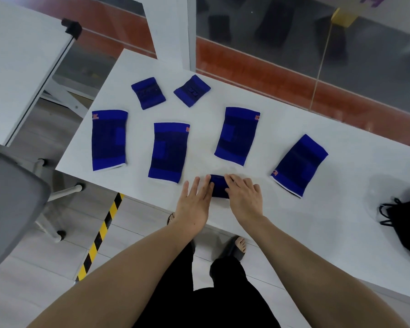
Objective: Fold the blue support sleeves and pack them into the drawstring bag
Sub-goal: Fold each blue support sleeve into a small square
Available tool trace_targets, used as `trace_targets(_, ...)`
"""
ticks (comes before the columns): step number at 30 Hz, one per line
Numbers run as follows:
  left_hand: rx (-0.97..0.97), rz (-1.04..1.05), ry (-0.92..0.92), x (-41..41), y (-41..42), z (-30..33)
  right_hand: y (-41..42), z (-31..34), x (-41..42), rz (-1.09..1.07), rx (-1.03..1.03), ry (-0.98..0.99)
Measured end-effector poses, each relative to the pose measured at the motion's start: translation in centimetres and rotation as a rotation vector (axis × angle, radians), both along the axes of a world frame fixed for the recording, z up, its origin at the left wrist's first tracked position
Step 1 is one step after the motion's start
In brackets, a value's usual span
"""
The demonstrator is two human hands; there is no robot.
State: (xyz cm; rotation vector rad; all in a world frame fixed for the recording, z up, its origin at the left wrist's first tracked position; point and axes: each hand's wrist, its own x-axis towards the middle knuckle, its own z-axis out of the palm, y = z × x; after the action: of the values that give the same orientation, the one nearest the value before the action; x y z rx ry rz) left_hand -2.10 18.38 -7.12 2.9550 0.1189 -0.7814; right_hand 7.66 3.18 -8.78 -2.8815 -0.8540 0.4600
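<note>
Several blue support sleeves lie flat on the white table [270,209]: large ones at the left [109,140], centre [168,152], centre right [237,136] and right [298,164], and two small ones at the back [148,93] [192,90]. A folded small blue sleeve [219,187] rests near the front edge between my hands. My left hand [194,202] lies flat with fingers spread, its fingertips touching the sleeve's left side. My right hand [244,195] presses on its right part. The black drawstring bag [407,223] sits at the table's far right.
A grey chair [12,209] stands to the left of the table. Another white table [17,67] is at the back left. Yellow-black tape [100,235] marks the floor. A glass wall runs behind the table.
</note>
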Motion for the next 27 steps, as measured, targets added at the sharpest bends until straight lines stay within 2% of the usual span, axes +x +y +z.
trace_targets(3, -0.036, -0.009, -0.009, 0.2, 0.6, 0.5, 0.6, 0.7, 0.0, -0.028, -0.035, 0.052)
trace_targets(6, -0.114, 0.001, -0.095, 0.2, 1.8, 0.9, 1.2, 1.9, -0.2, -0.088, -0.034, 0.072)
trace_targets(13, -0.249, 0.126, -0.242, 1.5, 4.4, 3.5, 3.2, 4.1, -0.4, -0.243, 0.127, -0.009)
trace_targets(27, -0.136, 0.431, -0.226, 10.9, 13.5, 3.5, 13.8, 4.4, 10.3, -0.164, 0.277, 0.008)
